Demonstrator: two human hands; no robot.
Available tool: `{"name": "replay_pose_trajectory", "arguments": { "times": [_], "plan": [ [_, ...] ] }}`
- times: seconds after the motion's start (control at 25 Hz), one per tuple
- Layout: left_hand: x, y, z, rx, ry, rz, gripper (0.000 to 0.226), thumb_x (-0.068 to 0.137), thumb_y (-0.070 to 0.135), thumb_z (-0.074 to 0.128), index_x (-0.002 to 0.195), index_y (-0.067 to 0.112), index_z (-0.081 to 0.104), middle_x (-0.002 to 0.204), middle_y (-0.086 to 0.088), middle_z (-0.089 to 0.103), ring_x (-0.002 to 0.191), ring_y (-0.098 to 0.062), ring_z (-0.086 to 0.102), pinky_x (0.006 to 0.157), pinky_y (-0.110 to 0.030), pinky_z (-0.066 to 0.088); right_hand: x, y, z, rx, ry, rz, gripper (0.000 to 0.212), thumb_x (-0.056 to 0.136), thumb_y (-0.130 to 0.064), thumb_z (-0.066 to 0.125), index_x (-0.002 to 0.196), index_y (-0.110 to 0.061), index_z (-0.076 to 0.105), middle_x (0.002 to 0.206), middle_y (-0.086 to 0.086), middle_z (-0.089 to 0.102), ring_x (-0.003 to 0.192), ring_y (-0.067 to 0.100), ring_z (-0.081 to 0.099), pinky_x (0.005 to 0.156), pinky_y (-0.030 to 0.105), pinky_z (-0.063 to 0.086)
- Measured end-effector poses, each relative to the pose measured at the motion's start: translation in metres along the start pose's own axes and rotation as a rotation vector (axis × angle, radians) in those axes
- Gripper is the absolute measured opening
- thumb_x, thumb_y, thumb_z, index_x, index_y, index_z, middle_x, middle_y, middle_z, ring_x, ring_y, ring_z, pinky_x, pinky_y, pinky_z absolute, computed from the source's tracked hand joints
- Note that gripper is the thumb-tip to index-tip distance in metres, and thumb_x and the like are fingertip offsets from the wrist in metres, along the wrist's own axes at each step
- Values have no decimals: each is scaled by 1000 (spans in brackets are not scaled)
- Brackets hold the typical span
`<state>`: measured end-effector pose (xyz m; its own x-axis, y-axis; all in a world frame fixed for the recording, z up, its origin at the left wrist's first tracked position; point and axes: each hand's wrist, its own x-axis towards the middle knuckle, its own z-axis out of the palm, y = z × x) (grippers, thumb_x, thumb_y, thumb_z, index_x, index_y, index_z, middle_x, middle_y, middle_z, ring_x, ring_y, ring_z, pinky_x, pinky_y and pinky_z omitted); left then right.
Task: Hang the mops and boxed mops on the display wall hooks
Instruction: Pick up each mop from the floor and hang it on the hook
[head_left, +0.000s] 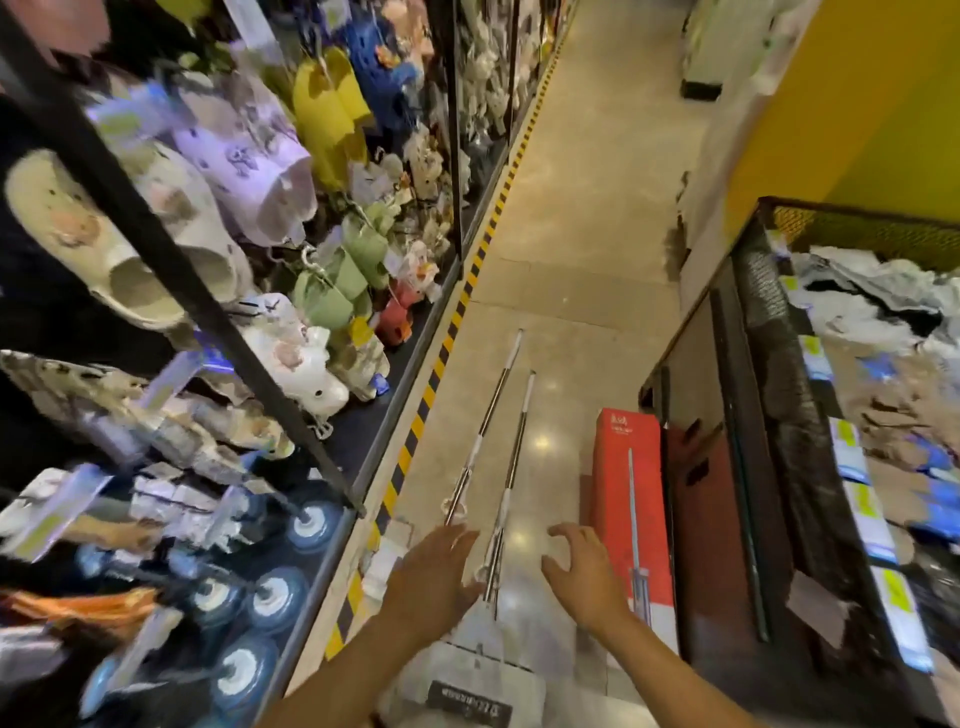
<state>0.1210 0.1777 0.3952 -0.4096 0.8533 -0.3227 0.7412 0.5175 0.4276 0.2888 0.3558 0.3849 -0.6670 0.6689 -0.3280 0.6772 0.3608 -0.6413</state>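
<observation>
Mops (498, 467) lie at twelve o'clock on the floor (571, 249); left hand (436, 566) and right hand (582, 569), spread and empty, might set the poles rolling.

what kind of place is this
Most likely a shop aisle: slippers hang in rows on the display rack at left, a red boxed mop stands beside a bin of packaged goods, and hazard tape edges the walkway.

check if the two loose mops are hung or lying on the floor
Lying down: both mops lie flat on the aisle floor, none hung.
</observation>
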Motion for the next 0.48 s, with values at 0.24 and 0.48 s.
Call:
{"name": "replay_pose_trajectory", "arguments": {
  "times": [0.24, 0.48],
  "plan": [
    [137, -96, 143, -118, -166, -10, 122, 75, 97, 4, 162, 16, 30, 165, -6, 37, 152, -26, 38, 122, -39, 34, 110, 112, 121, 117, -8, 170, 41, 92, -20, 75, 131, -19, 62, 122, -10, 53, 120, 18, 57, 98, 24, 40],
    [241, -194, 309, -181, -526, -169, 83, 96, 62, 59, 161, 17, 31, 151, -11, 53, 143, -31, 47, 121, -43, 37, 180, 229, 276, 210, -13, 328, 37, 96, -23, 70, 132, -23, 62, 128, -5, 56, 118, 14, 56, 95, 23, 42]
  ]
}}
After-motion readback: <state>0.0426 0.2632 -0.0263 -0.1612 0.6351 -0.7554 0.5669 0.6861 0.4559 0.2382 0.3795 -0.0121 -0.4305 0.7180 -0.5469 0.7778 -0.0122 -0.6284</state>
